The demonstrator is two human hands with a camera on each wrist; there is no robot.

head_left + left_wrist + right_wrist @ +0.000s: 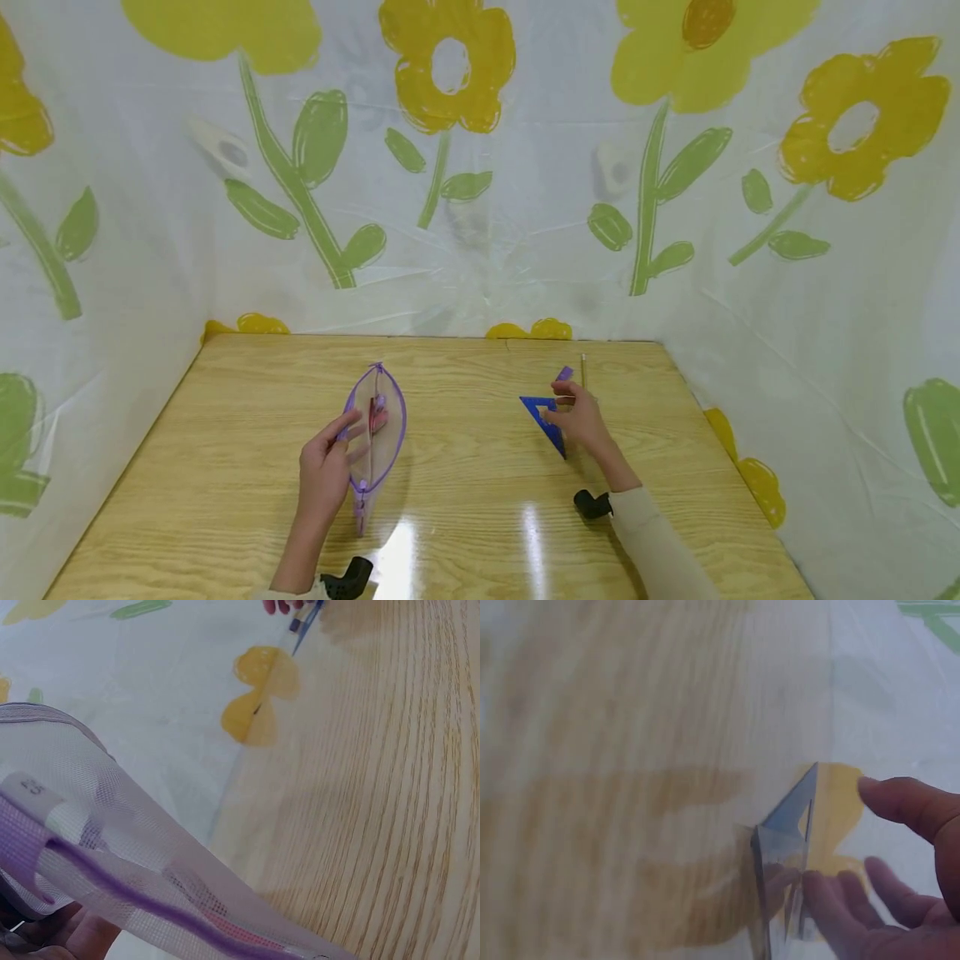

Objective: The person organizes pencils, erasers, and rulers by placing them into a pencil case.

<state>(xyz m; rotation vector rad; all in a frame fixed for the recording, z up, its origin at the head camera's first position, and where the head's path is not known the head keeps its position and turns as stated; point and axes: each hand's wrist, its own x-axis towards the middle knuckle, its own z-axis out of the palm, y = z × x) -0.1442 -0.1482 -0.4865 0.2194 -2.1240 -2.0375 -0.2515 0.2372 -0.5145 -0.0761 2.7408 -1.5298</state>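
My left hand (pixel 326 458) grips one side of a see-through mesh zip pouch (pixel 390 450) with purple edging. The pouch's mouth gapes, and a thin red item (pixel 372 414) shows within it. In the left wrist view the pouch's mesh (pixel 157 825) fills the lower left, and a pale tag hangs by its purple seam. My right hand (pixel 583 421) is at a blue set square (pixel 553 432) with a triangular cutout. In the right wrist view, thumb and fingers are spread apart, with fingertips (pixel 817 889) right at the edge of the set square (pixel 784 814).
Just beyond the right hand lie a small purple item (pixel 566 373) and a pencil (pixel 584 368). The wood-grain table (pixel 465 483) meets a white flower-printed sheet (pixel 540 208) at the back and sides. Black wrist devices (pixel 592 504) sit at both sleeves.
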